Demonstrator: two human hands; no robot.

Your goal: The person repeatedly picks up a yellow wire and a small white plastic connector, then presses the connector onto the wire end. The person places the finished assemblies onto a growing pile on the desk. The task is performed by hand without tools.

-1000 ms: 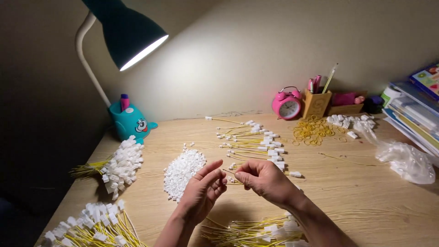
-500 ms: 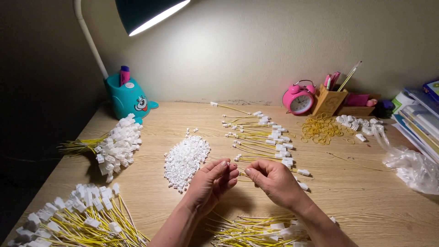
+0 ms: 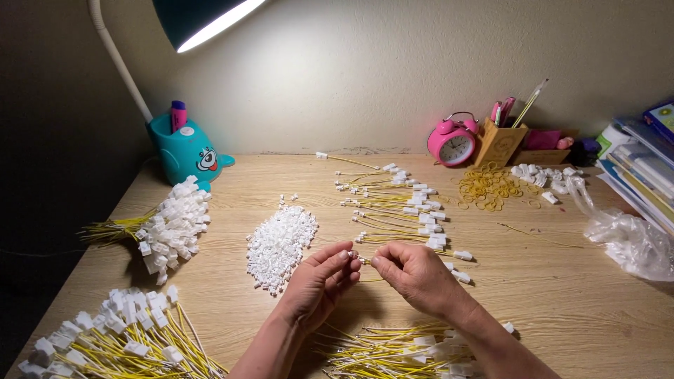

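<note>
Pinching a tiny white connector and a thin yellow wire between my fingertips

My left hand (image 3: 316, 288) and right hand (image 3: 414, 277) meet near the front middle of the desk (image 3: 562, 309), both narrowed to a fingertip pinch: the left on a small white connector (image 3: 351, 255), the right on the end of a yellow wire (image 3: 364, 261) that nearly touches it. I judge both feather-light; the connector is hard plastic, slick and easy to drop, best gripped by its flat sides, and the wire bends easily, so I hold it close to the tip. Just behind my left hand lies the loose connector pile (image 3: 279, 245); behind my right, wires already capped (image 3: 400, 210). Bare wires (image 3: 393, 354) lie at the front edge, finished bundles (image 3: 172, 228) toward the left edge, rubber bands (image 3: 488, 188) near the back.
</note>
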